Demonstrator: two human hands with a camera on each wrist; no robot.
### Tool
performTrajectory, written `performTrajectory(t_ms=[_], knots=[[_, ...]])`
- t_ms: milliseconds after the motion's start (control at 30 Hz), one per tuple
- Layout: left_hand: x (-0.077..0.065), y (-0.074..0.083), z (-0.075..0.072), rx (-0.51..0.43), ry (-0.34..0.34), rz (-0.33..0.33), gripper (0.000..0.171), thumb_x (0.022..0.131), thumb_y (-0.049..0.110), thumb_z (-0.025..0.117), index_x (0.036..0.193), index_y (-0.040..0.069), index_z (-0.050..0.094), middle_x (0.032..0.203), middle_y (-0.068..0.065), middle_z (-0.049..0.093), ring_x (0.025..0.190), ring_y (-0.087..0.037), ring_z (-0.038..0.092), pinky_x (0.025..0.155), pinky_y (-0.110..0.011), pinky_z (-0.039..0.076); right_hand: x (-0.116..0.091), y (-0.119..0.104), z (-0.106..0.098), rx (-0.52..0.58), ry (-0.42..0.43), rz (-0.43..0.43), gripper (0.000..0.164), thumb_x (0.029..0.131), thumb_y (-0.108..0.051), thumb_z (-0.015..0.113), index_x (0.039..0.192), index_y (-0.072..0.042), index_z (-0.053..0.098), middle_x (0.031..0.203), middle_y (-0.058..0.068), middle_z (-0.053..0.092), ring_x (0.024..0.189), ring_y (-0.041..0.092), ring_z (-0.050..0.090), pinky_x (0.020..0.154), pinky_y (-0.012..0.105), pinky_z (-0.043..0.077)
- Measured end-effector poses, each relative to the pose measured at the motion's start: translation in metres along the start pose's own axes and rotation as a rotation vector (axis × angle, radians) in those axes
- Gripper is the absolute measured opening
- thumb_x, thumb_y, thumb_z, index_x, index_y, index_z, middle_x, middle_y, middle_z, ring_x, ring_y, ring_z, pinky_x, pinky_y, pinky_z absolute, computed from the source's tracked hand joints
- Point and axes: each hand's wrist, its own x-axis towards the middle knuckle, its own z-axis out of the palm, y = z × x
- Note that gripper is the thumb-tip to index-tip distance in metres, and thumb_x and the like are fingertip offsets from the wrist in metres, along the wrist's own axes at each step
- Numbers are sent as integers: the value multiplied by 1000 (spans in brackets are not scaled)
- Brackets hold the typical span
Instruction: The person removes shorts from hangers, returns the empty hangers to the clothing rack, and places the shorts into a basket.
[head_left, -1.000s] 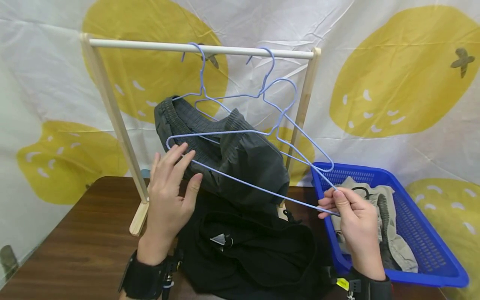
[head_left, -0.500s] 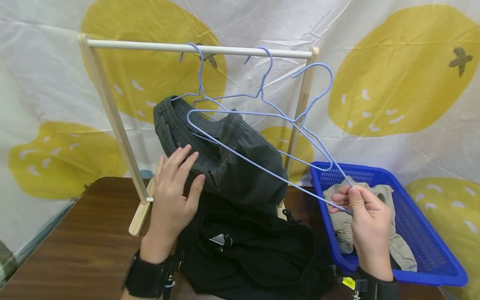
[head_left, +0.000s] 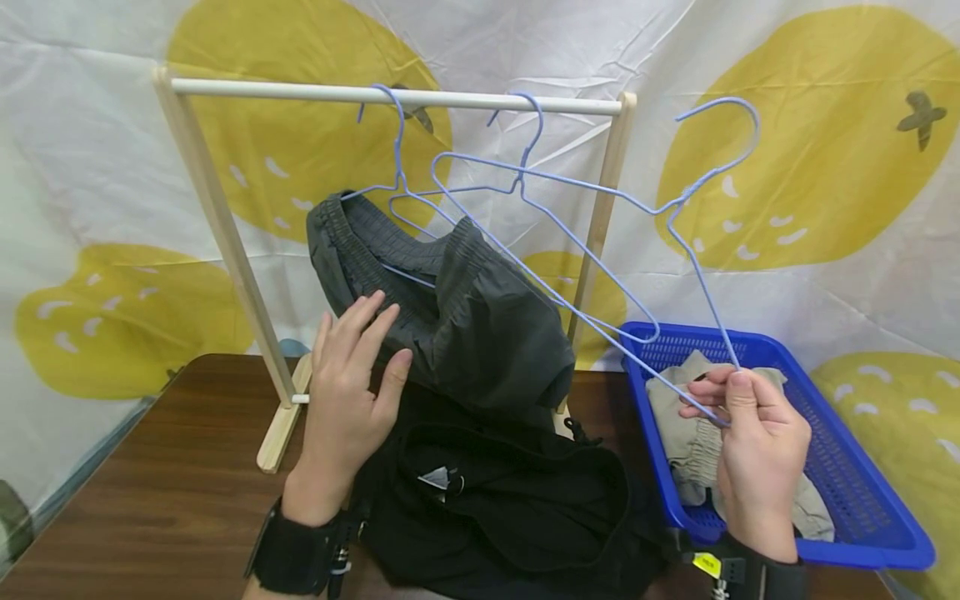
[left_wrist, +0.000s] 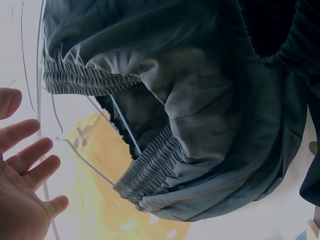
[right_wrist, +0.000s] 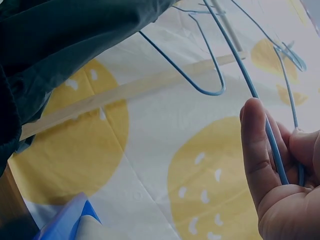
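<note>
held by its corner, the loose blue hanger (head_left: pixel 684 198) has swung up and to the right since the earlier frames; its hook now stands beyond the right post of the clothes rack (head_left: pixel 465 100), and the right hand (head_left: pixel 765 450) has moved rightward with it. thumb and fingers pinch the hanger's end, in front of the blue plastic basket (head_left: pixel 862 554), where a beige garment (head_left: pixel 678 417) lies. the left hand (head_left: pixel 348 387) stays nearly where it was, fingers spread and slightly bent, holding nothing; the left wrist view shows it apart from the gray shorts (head_left: pixel 502 333). those shorts hang from a hanger hooked on the rail, their elastic waistband gathered and gaping. a second hanger (head_left: pixel 522 171) hooks onto the rail to their right. below, a black garment (head_left: pixel 525 500) lies spread on the brown surface (head_left: pixel 172 483), its waist opening facing up.
</note>
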Motion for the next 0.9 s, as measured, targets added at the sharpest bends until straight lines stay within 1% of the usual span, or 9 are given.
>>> performTrajectory(t_ms=[233, 400, 567, 800, 900], knots=[[-1, -2, 2, -8, -18, -13, 55, 110, 43, 46, 138, -1, 62, 148, -21, 55, 139, -43, 49, 120, -68, 18, 0, 0, 0, 27, 18, -10, 36, 104, -12, 59, 101, 23, 63, 83, 18, 74, 69, 21, 74, 60, 30, 61], [-2, -2, 4, -24, -17, -13, 53, 110, 41, 48, 139, 0, 62, 148, -20, 56, 139, -42, 49, 120, -69, 18, 0, 3, 4, 5, 26, -20, 32, 104, -11, 58, 99, 19, 66, 83, 15, 75, 70, 20, 75, 62, 30, 61], [-3, -3, 5, -28, -12, -5, 50, 110, 38, 49, 139, 0, 62, 148, -20, 56, 139, -41, 49, 118, -71, 19, -3, 7, 11, -11, 2, -39, 30, 104, -9, 57, 98, 19, 67, 83, 14, 76, 71, 18, 75, 64, 30, 62], [-4, -3, 8, -32, -21, -10, 49, 109, 37, 50, 140, 1, 62, 148, -19, 56, 139, -41, 49, 119, -70, 19, -6, 9, 19, -57, -48, -59, 32, 105, -9, 56, 99, 21, 64, 85, 12, 75, 76, 19, 76, 69, 30, 62], [-4, -3, 11, -36, -25, -14, 48, 109, 36, 51, 139, 0, 62, 148, -20, 56, 139, -42, 49, 119, -70, 19, -7, 10, 21, -85, -63, -81, 29, 106, -8, 55, 101, 18, 67, 87, 11, 75, 78, 18, 76, 70, 29, 62]])
